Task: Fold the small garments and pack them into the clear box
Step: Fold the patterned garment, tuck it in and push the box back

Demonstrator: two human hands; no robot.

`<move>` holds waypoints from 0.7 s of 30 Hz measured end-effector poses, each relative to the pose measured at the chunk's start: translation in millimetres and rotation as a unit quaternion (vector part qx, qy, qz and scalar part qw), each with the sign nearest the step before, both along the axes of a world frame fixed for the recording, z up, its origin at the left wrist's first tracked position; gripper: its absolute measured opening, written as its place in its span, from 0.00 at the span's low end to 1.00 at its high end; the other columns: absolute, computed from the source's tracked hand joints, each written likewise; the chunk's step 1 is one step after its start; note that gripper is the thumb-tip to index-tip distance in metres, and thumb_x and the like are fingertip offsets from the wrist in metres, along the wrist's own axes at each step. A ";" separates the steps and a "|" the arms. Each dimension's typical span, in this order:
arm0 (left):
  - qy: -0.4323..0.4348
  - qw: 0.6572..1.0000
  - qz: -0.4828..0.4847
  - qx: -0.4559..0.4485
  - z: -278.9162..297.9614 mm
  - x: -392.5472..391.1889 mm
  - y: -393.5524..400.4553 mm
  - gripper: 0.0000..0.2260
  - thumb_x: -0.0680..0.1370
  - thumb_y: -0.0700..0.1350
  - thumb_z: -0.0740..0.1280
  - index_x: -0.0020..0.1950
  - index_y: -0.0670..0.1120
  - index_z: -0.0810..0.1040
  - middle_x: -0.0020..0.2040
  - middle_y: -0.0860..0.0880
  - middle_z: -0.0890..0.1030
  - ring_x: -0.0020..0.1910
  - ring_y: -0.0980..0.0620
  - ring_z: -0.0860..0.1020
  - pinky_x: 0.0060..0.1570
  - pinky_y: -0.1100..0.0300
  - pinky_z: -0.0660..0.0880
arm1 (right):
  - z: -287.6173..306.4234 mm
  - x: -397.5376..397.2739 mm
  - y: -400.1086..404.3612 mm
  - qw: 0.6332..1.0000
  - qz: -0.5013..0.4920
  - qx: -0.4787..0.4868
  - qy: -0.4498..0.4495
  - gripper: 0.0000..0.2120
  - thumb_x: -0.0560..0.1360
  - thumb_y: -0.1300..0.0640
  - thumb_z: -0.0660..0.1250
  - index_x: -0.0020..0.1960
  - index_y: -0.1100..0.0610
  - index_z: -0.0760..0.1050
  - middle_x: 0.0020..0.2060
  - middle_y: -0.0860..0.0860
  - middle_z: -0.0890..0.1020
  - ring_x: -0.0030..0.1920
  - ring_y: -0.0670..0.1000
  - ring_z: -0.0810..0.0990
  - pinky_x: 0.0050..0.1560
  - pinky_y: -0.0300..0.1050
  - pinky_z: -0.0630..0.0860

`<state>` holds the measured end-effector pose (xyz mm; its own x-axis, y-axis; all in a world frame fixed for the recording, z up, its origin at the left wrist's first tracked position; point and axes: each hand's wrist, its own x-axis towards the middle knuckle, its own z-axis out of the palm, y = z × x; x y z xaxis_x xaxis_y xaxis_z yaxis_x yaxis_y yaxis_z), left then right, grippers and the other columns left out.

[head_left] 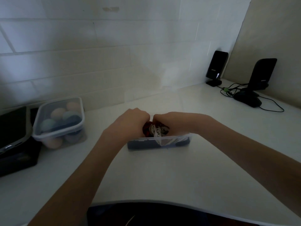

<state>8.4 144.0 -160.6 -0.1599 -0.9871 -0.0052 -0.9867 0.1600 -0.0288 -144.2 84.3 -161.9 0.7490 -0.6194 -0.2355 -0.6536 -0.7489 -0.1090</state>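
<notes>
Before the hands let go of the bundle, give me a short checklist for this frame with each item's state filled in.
1. Both hands on the garment bundle: ok. Left hand and right hand curl over it from either side.
2. Bundle over the clear box: ok, it sits at the box's opening.
3. Bundle fully below the rim: not ok, red and white cloth stands above it.
4. Fold neat: cannot tell, the cloth looks bunched and the fingers hide much of it.
5. Room left in the box: cannot tell; dark cloth already shows through the front wall.
6. Box flat on the counter: ok.
</notes>
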 end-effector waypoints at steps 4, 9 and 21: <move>0.052 0.998 0.014 0.018 2.5 7.4 3.7 0.15 0.71 0.49 0.69 0.56 0.47 0.78 0.51 0.47 0.80 0.45 0.50 0.76 0.46 0.58 0.73 | 0.0 -7.1 -2.5 0.996 -0.008 0.028 -0.082 0.22 0.70 0.54 0.70 0.61 0.49 0.67 0.55 0.50 0.81 0.49 0.51 0.78 0.49 0.43 0.76; 0.207 0.977 0.023 0.035 18.2 27.9 20.2 0.20 0.69 0.41 0.74 0.61 0.47 0.78 0.57 0.48 0.80 0.54 0.51 0.79 0.57 0.56 0.75 | 13.5 -23.1 -9.9 0.972 -0.030 0.134 -0.191 0.19 0.69 0.59 0.73 0.58 0.50 0.75 0.54 0.45 0.81 0.53 0.42 0.80 0.55 0.33 0.74; 0.139 0.984 -0.106 0.032 -7.9 -0.1 5.7 0.26 0.66 0.29 0.58 0.49 0.54 0.84 0.53 0.49 0.84 0.52 0.47 0.79 0.57 0.51 0.76 | 29.7 -50.9 -2.8 0.994 -0.096 -0.046 0.030 0.24 0.68 0.49 0.73 0.62 0.41 0.72 0.56 0.38 0.79 0.53 0.45 0.75 0.51 0.43 0.61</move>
